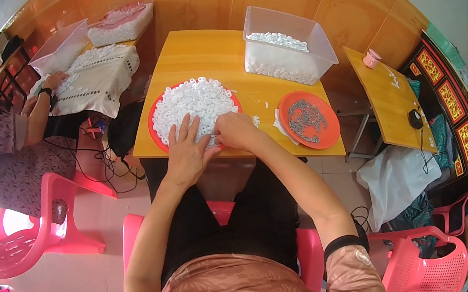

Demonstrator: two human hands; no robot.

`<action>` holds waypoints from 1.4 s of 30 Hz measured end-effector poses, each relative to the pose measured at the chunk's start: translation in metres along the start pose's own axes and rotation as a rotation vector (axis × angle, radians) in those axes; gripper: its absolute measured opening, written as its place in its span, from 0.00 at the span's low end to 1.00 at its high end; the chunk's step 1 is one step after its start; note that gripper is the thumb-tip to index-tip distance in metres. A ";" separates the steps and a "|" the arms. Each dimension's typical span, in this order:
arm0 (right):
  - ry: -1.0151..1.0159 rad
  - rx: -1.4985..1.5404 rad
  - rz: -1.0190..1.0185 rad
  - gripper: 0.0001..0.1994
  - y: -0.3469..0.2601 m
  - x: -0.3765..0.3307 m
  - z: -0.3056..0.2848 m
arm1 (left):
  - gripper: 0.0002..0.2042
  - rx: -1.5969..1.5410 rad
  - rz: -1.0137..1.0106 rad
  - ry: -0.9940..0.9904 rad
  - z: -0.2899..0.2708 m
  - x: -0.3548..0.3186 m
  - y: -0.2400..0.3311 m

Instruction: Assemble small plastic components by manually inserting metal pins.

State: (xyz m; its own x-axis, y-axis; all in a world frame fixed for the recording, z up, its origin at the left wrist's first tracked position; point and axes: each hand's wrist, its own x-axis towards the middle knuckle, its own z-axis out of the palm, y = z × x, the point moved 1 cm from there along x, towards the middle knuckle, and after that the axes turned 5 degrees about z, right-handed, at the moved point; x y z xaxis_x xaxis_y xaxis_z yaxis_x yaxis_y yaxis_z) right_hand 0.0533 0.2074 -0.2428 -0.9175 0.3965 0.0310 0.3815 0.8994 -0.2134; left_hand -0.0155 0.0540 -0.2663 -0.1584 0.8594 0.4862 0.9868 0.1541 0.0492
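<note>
A red round tray (155, 135) is heaped with small white plastic pieces (186, 101), many with a hole in them. My left hand (186, 154) lies over the heap's near side, fingers stretched out and apart, its thumb reaching toward my other hand. At the tray's near right edge, my right hand (234, 132) is closed with curled fingers, close to the left thumb. Whatever its fingertips hold is hidden. To the right, an orange-red plate (329, 124) carries many small grey metal parts (307, 120).
The yellow table (198, 43) also bears a clear plastic bin (324, 53) of white pieces. A second yellow table (390, 98) stands right, with a pink cup (372, 58). Another person (17, 145) sits left at a cloth-covered table (105, 81). Pink chairs (51, 220) and cables lie around.
</note>
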 end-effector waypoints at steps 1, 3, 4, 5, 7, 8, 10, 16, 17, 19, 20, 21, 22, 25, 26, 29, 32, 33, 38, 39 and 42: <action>-0.038 -0.012 -0.019 0.07 0.001 0.000 -0.001 | 0.18 0.010 -0.006 0.004 0.000 0.003 -0.001; -0.024 0.012 -0.002 0.07 0.005 0.002 0.001 | 0.15 -0.005 -0.006 -0.006 0.000 0.008 -0.001; -0.011 0.039 0.010 0.07 0.005 0.002 0.002 | 0.12 -0.017 -0.011 -0.017 -0.001 0.011 -0.002; -0.012 0.040 0.010 0.07 0.005 0.003 0.003 | 0.12 -0.017 -0.011 -0.019 -0.001 0.013 -0.004; 0.012 0.013 0.030 0.07 0.005 0.005 0.003 | 0.08 -0.102 -0.028 0.006 0.000 0.018 -0.007; 0.012 0.014 0.032 0.07 0.005 0.006 0.003 | 0.08 -0.103 -0.027 0.005 0.002 0.021 -0.010; -0.026 0.053 0.022 0.06 0.004 0.008 0.000 | 0.06 -0.096 -0.016 0.027 0.005 0.026 -0.015; -0.037 0.053 0.010 0.06 0.005 0.007 -0.002 | 0.05 0.086 -0.018 -0.094 0.010 0.043 -0.013; -0.036 0.053 0.011 0.06 0.008 0.007 0.000 | 0.05 0.086 -0.016 -0.093 0.012 0.045 -0.013; -0.047 0.329 -0.006 0.04 0.017 0.007 0.003 | 0.05 0.124 -0.018 -0.104 0.017 0.047 -0.013; -0.047 0.329 -0.005 0.04 0.022 0.006 0.003 | 0.05 0.123 -0.017 -0.105 0.017 0.048 -0.013; -0.022 0.482 -0.011 0.04 0.028 0.004 0.001 | 0.05 0.109 -0.015 -0.103 0.017 0.048 -0.013; 0.003 0.635 -0.019 0.05 0.034 0.002 -0.001 | 0.05 0.096 -0.014 -0.101 0.017 0.048 -0.013; 0.111 0.661 0.067 0.07 0.054 -0.010 -0.011 | 0.03 0.079 -0.001 -0.088 0.017 0.048 -0.011; 0.109 0.661 0.063 0.07 0.057 -0.014 -0.017 | 0.03 0.082 -0.004 -0.088 0.019 0.046 -0.014; -0.054 0.482 0.260 0.07 0.074 -0.026 -0.025 | 0.02 0.101 0.122 -0.043 0.023 0.047 -0.018; -0.060 0.339 0.259 0.08 0.083 -0.031 -0.014 | 0.02 0.121 0.160 -0.059 0.024 0.050 -0.018; 0.012 0.266 0.294 0.08 0.083 -0.032 -0.011 | 0.02 0.134 0.175 -0.056 0.025 0.051 -0.016; 0.203 0.252 0.264 0.08 0.051 -0.038 -0.029 | 0.03 0.059 0.143 -0.011 0.013 0.048 -0.016; 0.266 0.342 0.156 0.08 0.043 -0.038 -0.034 | 0.03 -0.020 0.074 0.062 0.008 0.048 -0.014; 0.312 0.506 0.001 0.07 0.028 -0.034 -0.034 | 0.04 -0.240 -0.096 0.073 -0.003 0.054 -0.008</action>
State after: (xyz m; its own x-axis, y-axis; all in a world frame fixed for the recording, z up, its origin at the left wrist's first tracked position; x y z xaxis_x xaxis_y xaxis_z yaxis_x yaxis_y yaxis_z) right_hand 0.0985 0.2253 -0.2170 -0.8115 0.5017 0.2997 0.2109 0.7297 -0.6505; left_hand -0.0317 0.0980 -0.2379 -0.2578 0.8073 0.5308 0.9483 0.1061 0.2992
